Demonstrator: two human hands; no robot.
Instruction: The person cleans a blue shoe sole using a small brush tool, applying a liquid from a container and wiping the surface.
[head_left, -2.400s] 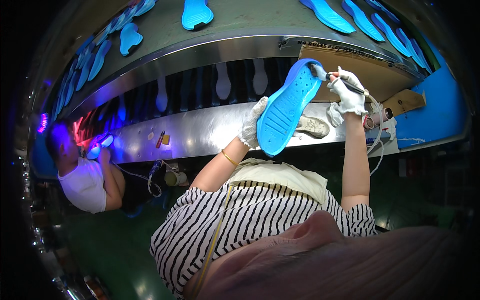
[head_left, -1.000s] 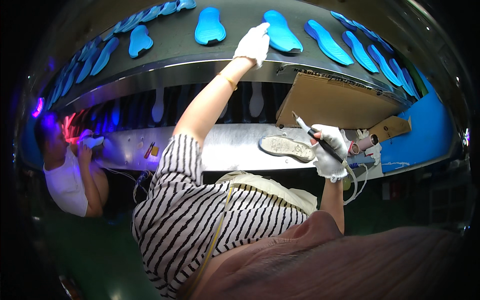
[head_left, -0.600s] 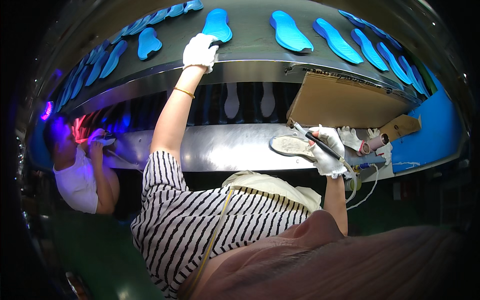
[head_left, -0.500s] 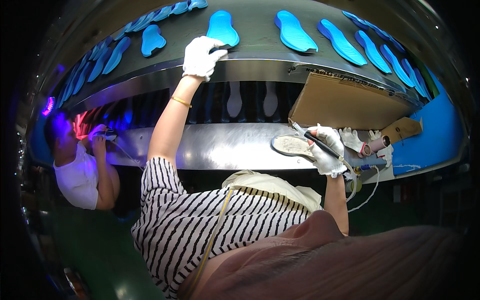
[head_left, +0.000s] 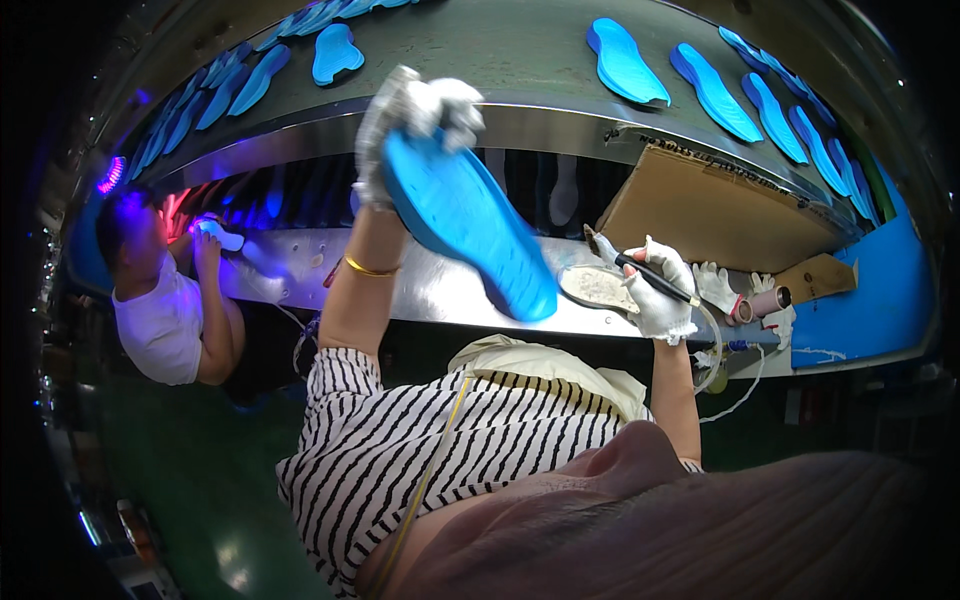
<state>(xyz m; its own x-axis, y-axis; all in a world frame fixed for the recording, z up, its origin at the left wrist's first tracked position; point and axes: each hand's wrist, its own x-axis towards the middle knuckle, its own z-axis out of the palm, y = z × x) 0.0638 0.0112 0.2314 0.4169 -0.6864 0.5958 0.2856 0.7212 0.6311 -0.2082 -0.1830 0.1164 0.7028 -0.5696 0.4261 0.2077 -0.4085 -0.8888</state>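
Observation:
A blue shoe sole (head_left: 470, 225) hangs tilted in the air above the metal ledge, its far end gripped by my left hand (head_left: 415, 115) in a white glove. That hand is somewhat blurred. My right hand (head_left: 662, 292), in a white glove with bare fingertips, is closed around a black pen-like tool (head_left: 655, 280) that has a pale brush-like tip and a clear hose. Just left of the right hand, a pale sole-shaped piece with a dark rim (head_left: 597, 287) lies on the metal ledge (head_left: 440, 272).
Several blue soles (head_left: 625, 62) lie on the dark green belt (head_left: 490, 60) beyond the metal edge. At right a cardboard box flap (head_left: 710, 215) stands upright, near spare white gloves (head_left: 715, 287) and a spool (head_left: 770, 302). A co-worker (head_left: 165, 320) handles a sole at far left.
My left hand has lifted a blue sole off the belt and brought it nearer, over the ledge. The right hand still holds the tool. My view has shifted slightly.

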